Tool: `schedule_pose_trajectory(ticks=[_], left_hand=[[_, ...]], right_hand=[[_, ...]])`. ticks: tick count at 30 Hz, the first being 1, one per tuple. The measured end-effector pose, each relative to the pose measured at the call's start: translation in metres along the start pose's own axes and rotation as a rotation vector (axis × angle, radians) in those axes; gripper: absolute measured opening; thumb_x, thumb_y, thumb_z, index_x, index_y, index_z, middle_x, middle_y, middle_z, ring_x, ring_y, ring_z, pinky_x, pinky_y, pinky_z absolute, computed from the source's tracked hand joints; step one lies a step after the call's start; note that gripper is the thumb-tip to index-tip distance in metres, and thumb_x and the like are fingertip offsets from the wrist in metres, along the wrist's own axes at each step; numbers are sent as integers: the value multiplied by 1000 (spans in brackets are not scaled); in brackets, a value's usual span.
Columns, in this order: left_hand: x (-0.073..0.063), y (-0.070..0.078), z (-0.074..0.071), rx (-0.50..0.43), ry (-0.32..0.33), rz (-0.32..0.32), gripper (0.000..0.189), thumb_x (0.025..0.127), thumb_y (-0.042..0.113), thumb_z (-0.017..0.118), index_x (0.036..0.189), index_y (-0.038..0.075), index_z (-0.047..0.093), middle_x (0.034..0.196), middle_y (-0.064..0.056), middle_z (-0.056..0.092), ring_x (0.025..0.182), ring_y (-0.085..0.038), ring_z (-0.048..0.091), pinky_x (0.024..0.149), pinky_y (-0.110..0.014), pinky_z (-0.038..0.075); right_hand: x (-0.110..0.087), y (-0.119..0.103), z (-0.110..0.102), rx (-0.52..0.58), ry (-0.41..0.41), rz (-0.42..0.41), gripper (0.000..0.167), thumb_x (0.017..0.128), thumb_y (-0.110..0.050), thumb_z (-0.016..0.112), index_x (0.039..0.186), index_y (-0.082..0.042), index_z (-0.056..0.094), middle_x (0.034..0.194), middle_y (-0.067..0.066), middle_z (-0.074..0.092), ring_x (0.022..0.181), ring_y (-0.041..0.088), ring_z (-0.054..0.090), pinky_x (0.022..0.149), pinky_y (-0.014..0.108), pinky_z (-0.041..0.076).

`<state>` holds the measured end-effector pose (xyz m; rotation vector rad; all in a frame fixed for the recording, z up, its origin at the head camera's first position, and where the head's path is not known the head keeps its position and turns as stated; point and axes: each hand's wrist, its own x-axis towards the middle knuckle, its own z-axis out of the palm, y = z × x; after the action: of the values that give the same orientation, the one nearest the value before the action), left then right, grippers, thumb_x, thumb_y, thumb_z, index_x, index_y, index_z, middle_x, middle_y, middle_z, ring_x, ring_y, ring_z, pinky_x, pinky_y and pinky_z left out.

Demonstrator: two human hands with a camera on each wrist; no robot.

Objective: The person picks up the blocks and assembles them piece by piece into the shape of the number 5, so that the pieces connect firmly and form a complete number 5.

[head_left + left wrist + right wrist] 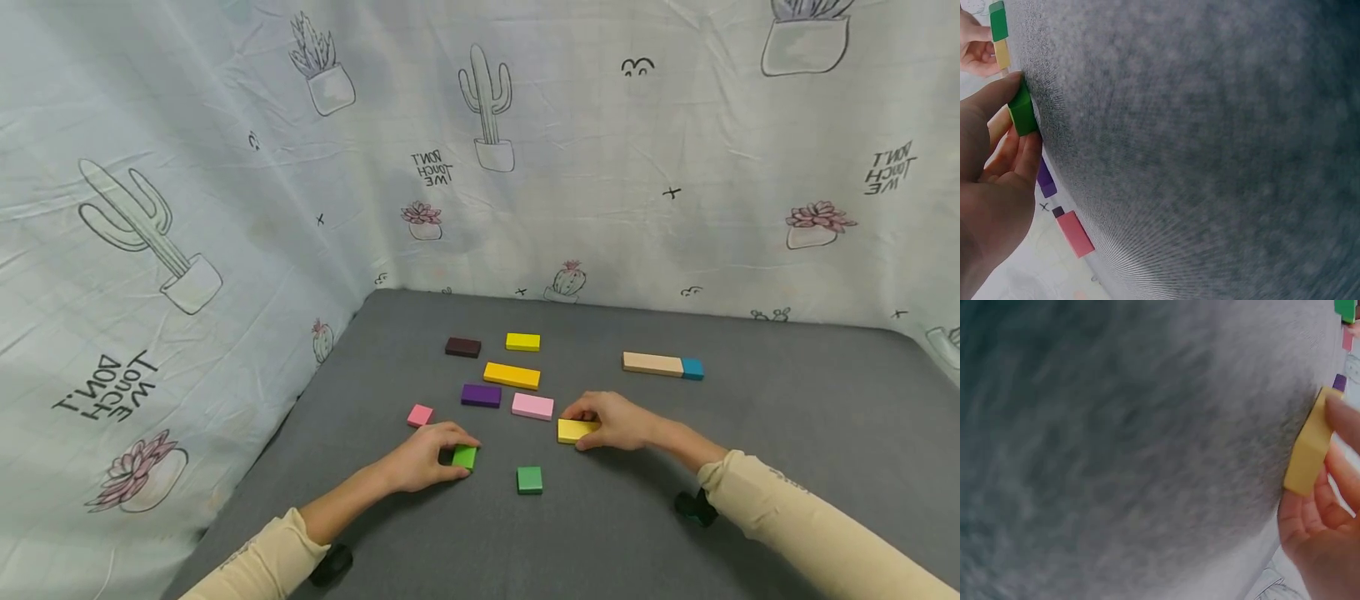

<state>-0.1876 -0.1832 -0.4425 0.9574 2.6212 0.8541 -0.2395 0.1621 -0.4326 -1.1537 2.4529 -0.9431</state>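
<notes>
Between thumb and fingers my left hand (424, 457) pinches a light green block (464, 457), low over the grey tabletop. The same block (1023, 111) shows a darker green side in the left wrist view. My right hand (618, 421) pinches a pale yellow block (574, 431) by its sides; in the right wrist view that block (1311, 444) stands out large beside the fingers. A green square block (529, 480) lies between the hands, nearer the front. Just beyond the left hand is a coral pink block (420, 415). A light pink block (532, 407) lies left of the yellow one.
Farther back lie a purple block (481, 396), an orange-yellow bar (512, 376), a dark brown block (462, 347) and a bright yellow block (522, 342). At back right a beige bar (652, 364) meets a blue block (692, 369) end to end. A printed curtain (600, 167) borders the table (787, 417).
</notes>
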Motion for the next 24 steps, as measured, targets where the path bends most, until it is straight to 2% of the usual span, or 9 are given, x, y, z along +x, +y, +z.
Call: schedule_pose_trajectory(ticks=[8,13,16,20,24], left_hand=[[-1,0,1,-6,3,10,37,85,16,74,120,8,66,111,0,61,100,-12,54,87,-29,46],[-2,-2,2,-1,18,35,36,85,16,74,119,7,66,111,-1,62,99,-13,55,86,-30,47],[-2,-2,2,-6,13,30,36,85,17,73,120,7,66,111,-1,61,99,-12,54,86,-29,46],[-2,-2,1,-8,1,7,37,85,17,74,120,9,66,111,0,61,100,-10,53,87,-29,46],[-1,-2,1,-7,1,2,37,85,16,74,120,9,66,111,0,61,99,-10,53,87,-29,46]], right_hand=[[0,-8,1,-39,5,52,30,85,-7,71,114,0,63,104,3,60,91,18,52,83,39,46],[1,-9,0,-17,22,78,29,87,-5,68,115,-1,61,110,7,62,94,21,53,85,43,45],[1,-10,-2,-7,36,102,28,88,-4,68,115,-3,60,111,8,62,94,21,53,86,43,45],[0,-10,-5,-28,84,121,31,85,-2,71,114,0,60,109,8,62,94,22,54,86,44,46],[-1,-7,-8,-75,124,123,36,79,-1,76,112,3,62,99,5,59,88,20,53,81,41,47]])
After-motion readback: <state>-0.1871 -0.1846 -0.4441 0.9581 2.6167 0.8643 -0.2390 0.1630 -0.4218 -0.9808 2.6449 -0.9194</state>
